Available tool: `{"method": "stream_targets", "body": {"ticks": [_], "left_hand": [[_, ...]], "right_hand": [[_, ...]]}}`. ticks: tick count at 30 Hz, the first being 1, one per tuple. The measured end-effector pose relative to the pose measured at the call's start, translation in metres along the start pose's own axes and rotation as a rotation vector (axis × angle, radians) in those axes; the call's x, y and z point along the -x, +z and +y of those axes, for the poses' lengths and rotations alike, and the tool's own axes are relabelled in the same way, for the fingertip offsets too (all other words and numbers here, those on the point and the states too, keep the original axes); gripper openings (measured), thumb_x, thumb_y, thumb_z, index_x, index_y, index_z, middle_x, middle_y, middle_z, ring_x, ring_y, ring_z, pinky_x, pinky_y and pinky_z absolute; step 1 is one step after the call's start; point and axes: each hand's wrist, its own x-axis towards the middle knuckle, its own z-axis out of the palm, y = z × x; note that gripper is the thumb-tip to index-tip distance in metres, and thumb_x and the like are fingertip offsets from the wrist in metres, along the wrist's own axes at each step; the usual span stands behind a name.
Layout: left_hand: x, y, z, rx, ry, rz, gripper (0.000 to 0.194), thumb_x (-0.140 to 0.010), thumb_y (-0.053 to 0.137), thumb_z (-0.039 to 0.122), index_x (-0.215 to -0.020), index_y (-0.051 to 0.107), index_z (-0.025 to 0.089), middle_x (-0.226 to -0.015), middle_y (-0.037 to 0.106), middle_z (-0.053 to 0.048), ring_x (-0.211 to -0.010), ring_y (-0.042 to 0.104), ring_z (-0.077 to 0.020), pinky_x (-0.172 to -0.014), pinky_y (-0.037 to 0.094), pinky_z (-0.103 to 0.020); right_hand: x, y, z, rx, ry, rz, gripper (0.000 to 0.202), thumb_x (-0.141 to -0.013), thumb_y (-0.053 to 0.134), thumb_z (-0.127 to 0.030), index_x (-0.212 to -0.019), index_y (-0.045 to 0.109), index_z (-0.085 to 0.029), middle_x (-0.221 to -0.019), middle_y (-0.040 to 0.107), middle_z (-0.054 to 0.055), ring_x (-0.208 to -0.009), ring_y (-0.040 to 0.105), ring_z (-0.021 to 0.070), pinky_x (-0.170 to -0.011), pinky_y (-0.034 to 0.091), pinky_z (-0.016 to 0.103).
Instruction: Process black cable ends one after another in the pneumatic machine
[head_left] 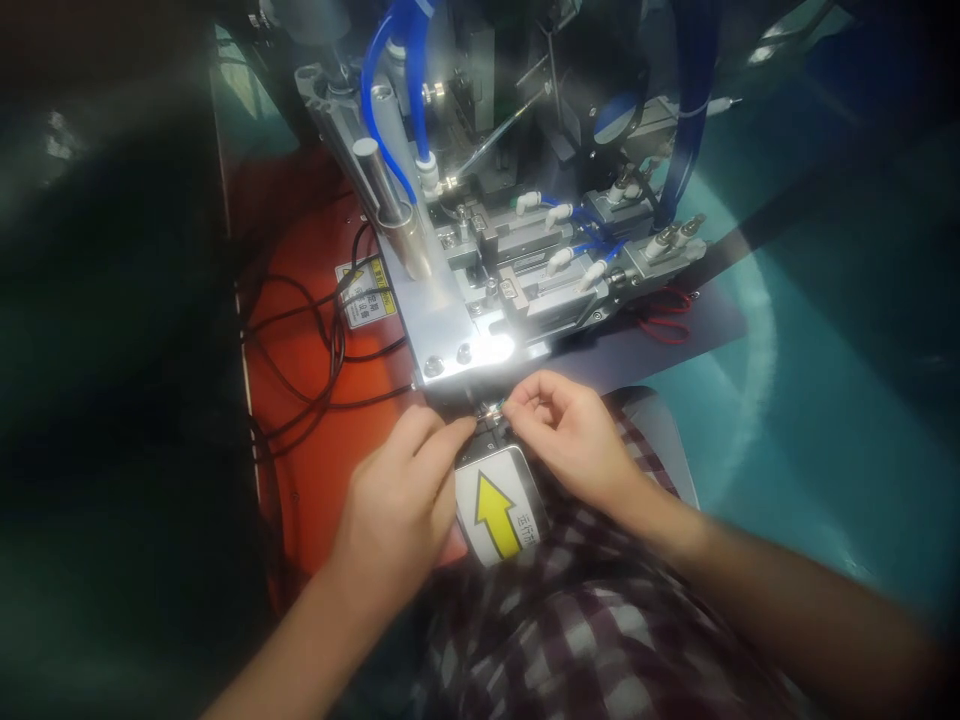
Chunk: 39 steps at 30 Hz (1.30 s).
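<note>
My left hand (401, 490) reaches up from the lower left, its thumb and fingertips pinched at the front of a metal machine (450, 330). Opposite it, my right hand (566, 425) also pinches with thumb and forefinger. Between the two sets of fingertips lies a small shiny piece (491, 412) at a dark fixture; a bit of green shows by the right fingertips. The piece is too small and blurred to name, and the fingers partly cover it. Just below the fixture, a white label with a yellow arrow (496, 508) points away from me.
Blue air hoses (420, 90) and white fittings (559, 262) top the machine. Black cables (330, 350) loop over the orange surface (315, 510) on the left, beside a warning label (367, 295). A red wire (664, 325) lies at the right. Checked cloth (600, 620) covers my body.
</note>
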Motion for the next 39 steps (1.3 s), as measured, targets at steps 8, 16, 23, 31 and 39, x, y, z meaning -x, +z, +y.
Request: {"method": "stream_targets", "body": {"ticks": [8, 16, 23, 31, 39], "left_hand": [[0.0, 0.0, 0.0, -0.006, 0.008, 0.012, 0.024, -0.088, 0.05, 0.007, -0.105, 0.067, 0.011, -0.083, 0.058, -0.003, -0.07, 0.056, -0.0099, -0.06, 0.044, -0.02], [0.0, -0.001, 0.001, -0.017, 0.001, 0.007, 0.024, -0.09, 0.048, 0.009, -0.104, 0.066, 0.014, -0.084, 0.059, -0.003, -0.07, 0.057, -0.0104, -0.06, 0.046, -0.02], [0.0, -0.001, 0.001, -0.015, 0.002, 0.007, 0.024, -0.089, 0.048, 0.008, -0.104, 0.066, 0.014, -0.084, 0.06, -0.003, -0.072, 0.058, -0.011, -0.062, 0.047, -0.021], [-0.001, -0.001, 0.001, -0.005, 0.006, 0.0, 0.024, -0.088, 0.049, 0.007, -0.103, 0.068, 0.01, -0.083, 0.059, -0.004, -0.072, 0.058, -0.0107, -0.061, 0.046, -0.02], [0.0, -0.001, 0.0, -0.005, 0.005, -0.005, 0.024, -0.089, 0.049, 0.008, -0.104, 0.067, 0.012, -0.084, 0.059, -0.003, -0.071, 0.057, -0.0104, -0.061, 0.046, -0.02]], "right_hand": [[-0.004, -0.008, -0.002, -0.132, 0.105, -0.071, 0.017, -0.08, 0.064, -0.031, -0.078, 0.061, -0.014, -0.053, 0.051, -0.006, -0.047, 0.046, 0.0079, -0.048, 0.036, 0.021], [-0.003, 0.001, 0.002, -0.087, -0.03, -0.048, 0.014, -0.081, 0.061, -0.028, -0.076, 0.058, -0.015, -0.06, 0.049, -0.005, -0.051, 0.04, 0.0077, -0.047, 0.031, 0.022], [-0.002, 0.001, 0.004, -0.055, -0.022, -0.042, 0.015, -0.082, 0.061, -0.031, -0.076, 0.057, -0.017, -0.059, 0.047, -0.005, -0.052, 0.04, 0.0089, -0.048, 0.031, 0.023], [-0.001, 0.0, 0.005, -0.045, -0.008, -0.05, 0.015, -0.083, 0.06, -0.03, -0.077, 0.056, -0.017, -0.057, 0.044, -0.006, -0.05, 0.038, 0.0085, -0.047, 0.03, 0.023], [-0.002, 0.002, -0.002, -0.019, 0.039, -0.013, 0.015, -0.079, 0.061, -0.028, -0.072, 0.056, -0.017, -0.057, 0.047, -0.005, -0.049, 0.042, 0.0081, -0.047, 0.034, 0.021]]}}
